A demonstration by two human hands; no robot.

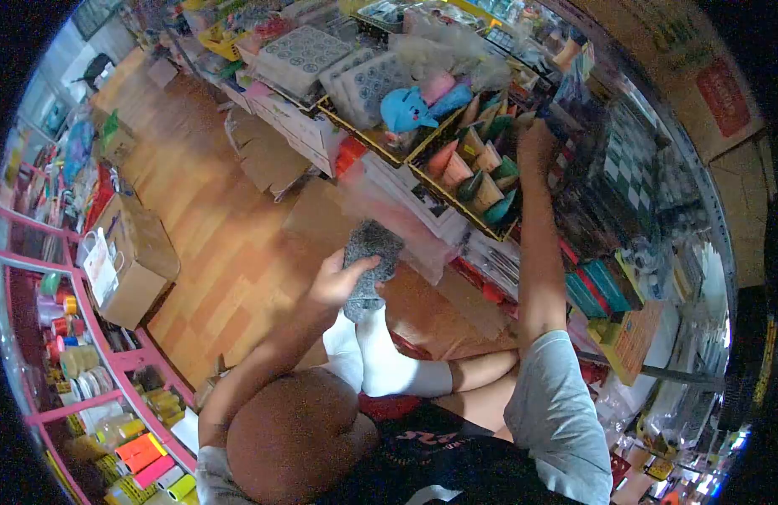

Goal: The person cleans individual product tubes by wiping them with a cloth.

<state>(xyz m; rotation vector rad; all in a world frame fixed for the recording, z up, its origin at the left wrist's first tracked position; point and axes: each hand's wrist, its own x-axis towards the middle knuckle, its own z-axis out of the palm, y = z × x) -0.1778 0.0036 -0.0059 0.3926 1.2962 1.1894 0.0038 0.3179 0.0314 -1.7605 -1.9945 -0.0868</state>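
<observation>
Starting at the bottom edge: grey short fabric sleeve (557, 404) at lower right; two white fabric socks (380, 358) at lower centre, side by side.

Left hand (345, 282), centre of frame, just above the socks. The thumb lies across the front and the fingers sit behind a grey speckled rectangular pad (370, 257). The grip is closed tight on the pad's lower left edge. The pad is held clear of the floor, with a clear plastic wrapper (389, 206) extending above it.

Behind the pad: flattened brown cardboard sheet (321, 215) lying on the orange-brown wooden plank floor (212, 252). Brown cardboard box (136, 252) at mid left. Pink metal wire rack (111, 370) at lower left, loaded with coloured rolls.

Right hand (536, 135), upper right of centre, arm stretched up. It sits at the right end of a yellow-edged shelf bin of multicoloured paper cones (481, 172). The fingers are lost against dark goods, so I cannot tell how far they are closed or whether they hold anything.

Farther, up and left of the bin: blue plush toy (406, 109). At top centre: white flat packs with dot patterns (300, 55).
</observation>
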